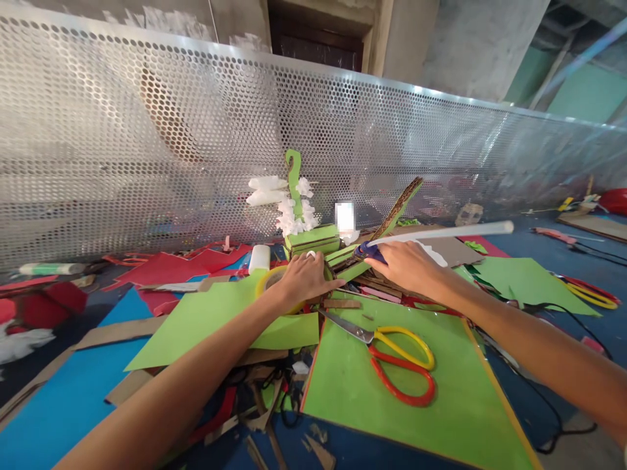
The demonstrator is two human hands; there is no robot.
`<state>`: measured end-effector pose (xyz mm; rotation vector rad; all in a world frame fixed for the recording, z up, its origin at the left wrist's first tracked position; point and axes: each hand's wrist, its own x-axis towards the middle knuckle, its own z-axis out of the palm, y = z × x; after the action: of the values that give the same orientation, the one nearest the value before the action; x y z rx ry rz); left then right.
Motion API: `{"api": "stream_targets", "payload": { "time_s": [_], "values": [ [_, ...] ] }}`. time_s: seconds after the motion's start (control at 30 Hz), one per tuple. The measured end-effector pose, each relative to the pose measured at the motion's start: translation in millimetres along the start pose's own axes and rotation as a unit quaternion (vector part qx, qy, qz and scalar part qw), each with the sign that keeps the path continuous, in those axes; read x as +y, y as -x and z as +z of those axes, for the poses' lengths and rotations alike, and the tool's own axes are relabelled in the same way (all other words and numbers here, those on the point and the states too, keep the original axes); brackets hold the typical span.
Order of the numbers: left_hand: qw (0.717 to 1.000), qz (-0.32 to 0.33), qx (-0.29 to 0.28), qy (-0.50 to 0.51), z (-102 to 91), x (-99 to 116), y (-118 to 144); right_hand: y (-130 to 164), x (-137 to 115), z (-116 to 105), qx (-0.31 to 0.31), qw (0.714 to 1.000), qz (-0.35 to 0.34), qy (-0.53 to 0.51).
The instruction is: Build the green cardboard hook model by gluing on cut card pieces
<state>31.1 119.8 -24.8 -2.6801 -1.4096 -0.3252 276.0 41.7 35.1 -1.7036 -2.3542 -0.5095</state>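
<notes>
My right hand is closed around a dark blue hot glue gun. A long whitish glue stick juts from it back over my wrist. My left hand, with a ring on one finger, grips the near side of a green cardboard model; its fingertips are partly hidden. From this model rise a curled green strip with white paper ruffles and a slanting strip with a bare corrugated edge. A roll of yellow tape lies beside my left wrist.
Red-and-yellow-handled scissors lie on a green sheet in front. More scissors and a black cable are at right. Blue card, red scraps and cardboard bits spread leftward. A perforated metal panel stands behind.
</notes>
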Motion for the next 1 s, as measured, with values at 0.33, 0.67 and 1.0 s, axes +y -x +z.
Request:
{"api": "stream_targets", "payload": {
  "time_s": [0.33, 0.67, 1.0],
  "values": [
    [1.0, 0.004, 0.02, 0.008, 10.7, -5, -4, -3, -7, -1, 0.007, 0.992, -0.001, -0.125],
    [0.999, -0.003, 0.028, 0.022, 12.3, -5, -4, -4, -10, -3, 0.0, 0.99, 0.002, -0.138],
    [1.0, -0.012, 0.004, 0.012, 4.9, -1, -2, -3, -19, -2, 0.002, 0.986, -0.021, -0.163]
  ]
}}
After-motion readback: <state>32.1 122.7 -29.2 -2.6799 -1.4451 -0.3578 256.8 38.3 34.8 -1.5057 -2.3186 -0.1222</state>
